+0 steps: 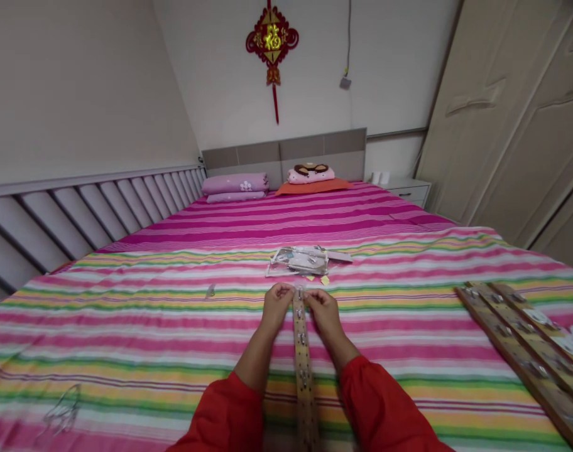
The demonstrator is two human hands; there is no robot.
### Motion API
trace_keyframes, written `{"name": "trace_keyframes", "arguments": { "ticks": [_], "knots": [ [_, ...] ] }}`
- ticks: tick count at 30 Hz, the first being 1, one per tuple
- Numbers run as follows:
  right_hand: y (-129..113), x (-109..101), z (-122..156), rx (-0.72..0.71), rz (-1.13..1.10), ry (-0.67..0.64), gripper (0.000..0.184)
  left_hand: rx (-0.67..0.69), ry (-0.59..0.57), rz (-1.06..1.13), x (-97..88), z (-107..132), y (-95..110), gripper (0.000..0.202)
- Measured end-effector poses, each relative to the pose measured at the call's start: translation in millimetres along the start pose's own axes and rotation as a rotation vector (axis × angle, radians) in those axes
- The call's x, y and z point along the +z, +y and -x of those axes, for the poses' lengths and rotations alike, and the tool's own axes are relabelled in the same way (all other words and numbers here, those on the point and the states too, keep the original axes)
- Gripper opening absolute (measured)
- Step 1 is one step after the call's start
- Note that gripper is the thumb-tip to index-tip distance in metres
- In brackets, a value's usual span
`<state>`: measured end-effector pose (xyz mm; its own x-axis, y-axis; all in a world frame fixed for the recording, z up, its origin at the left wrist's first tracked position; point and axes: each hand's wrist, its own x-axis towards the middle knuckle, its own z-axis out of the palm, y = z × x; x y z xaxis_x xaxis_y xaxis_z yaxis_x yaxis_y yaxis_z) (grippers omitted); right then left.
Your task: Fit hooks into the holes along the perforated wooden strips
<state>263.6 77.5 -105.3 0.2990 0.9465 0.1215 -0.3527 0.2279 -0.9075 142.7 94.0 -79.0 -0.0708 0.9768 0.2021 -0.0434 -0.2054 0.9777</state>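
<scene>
A long wooden strip point(303, 364) with small metal clips along it lies on the striped bedspread point(149, 326), running away from me between my red sleeves. My left hand point(277, 304) and my right hand point(321, 309) meet at its far end, fingers pinched together around a small clear or metal piece point(300, 291) there. Just beyond the hands lies a clear plastic packet point(298, 261) with small parts, and a few yellow scraps point(324, 280) sit next to it.
Several more wooden strips with clips point(522, 351) lie at the right edge of the bed. A small clear bit point(210, 290) and a wire tangle point(60, 414) lie to the left. Pillows point(234, 186) are at the headboard, a wardrobe point(517, 119) stands on the right.
</scene>
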Motion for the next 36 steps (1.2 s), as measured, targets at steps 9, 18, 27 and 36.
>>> {"name": "trace_keyframes", "arguments": {
  "ticks": [9,18,27,36],
  "knots": [
    [18,0,-8,0.004,0.006,0.038,0.024,-0.028,0.092,0.020,4.8,-1,-23,0.023],
    [25,1,-14,0.003,0.077,0.081,0.018,-0.068,0.118,0.006,5.3,0,-30,0.021],
    [28,2,-16,0.032,0.159,0.101,0.014,-0.100,0.148,-0.026,7.3,2,-30,0.017],
    [33,-1,-19,0.058,0.219,0.101,0.017,-0.098,0.142,-0.056,5.8,4,-32,0.028]
  ]
}}
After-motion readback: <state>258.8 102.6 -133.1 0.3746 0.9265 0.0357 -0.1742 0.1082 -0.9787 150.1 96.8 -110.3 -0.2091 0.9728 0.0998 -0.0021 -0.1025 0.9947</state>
